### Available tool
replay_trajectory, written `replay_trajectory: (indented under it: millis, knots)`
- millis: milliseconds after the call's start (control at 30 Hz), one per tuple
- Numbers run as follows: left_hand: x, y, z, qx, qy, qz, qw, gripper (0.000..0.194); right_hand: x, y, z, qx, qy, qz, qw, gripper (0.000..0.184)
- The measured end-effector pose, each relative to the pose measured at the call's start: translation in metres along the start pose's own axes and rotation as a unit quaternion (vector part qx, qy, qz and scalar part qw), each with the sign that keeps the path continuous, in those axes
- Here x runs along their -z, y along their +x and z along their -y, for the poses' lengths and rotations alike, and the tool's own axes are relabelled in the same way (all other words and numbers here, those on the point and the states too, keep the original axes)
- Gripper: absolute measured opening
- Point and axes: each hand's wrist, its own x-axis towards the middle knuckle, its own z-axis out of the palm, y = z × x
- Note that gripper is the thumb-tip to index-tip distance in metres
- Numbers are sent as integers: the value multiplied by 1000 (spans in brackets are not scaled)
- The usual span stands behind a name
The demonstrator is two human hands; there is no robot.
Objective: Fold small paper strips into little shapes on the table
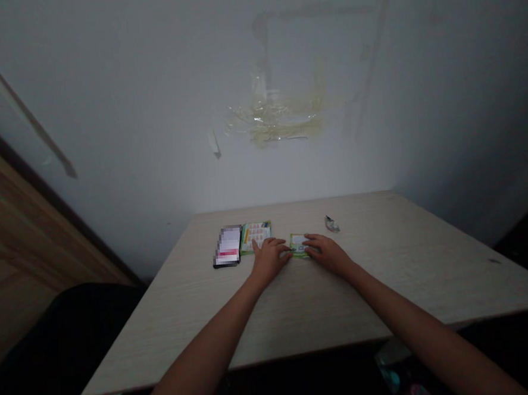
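A small green-edged card or folded paper [298, 239] lies flat on the wooden table [293, 312], between my two hands. My left hand [270, 258] rests at its left side, fingers stretched out and apart, the fingertips at or just beside the card's edge. From the right, my right hand [326, 252] reaches over it, with spread fingers lying on its right edge. Just behind my left hand is a larger printed leaflet [256, 232] with a green border, its lower right corner partly covered by that hand.
A phone [227, 246] with a blurred-out screen lies left of the leaflet. Beyond my right hand sits a small crumpled wrapper [332, 224]. The wall [162, 138] with old tape [281, 122] rises at the table's back edge. Dark objects stand at the lower left.
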Motion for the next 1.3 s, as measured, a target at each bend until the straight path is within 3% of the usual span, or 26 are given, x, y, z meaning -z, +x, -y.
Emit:
replay_trajectory:
  millis: [667, 933, 1300]
  knots:
    - [5, 4, 6, -39, 35, 9, 999, 15, 1, 0, 3, 3, -30, 9, 999, 30]
    - [4, 10, 15, -48, 11, 16, 999, 16, -1, 0, -1, 5, -22, 8, 1000, 30]
    - [1, 13, 11, -46, 0, 8, 999, 11, -1, 2, -3, -7, -9, 10, 1000, 27]
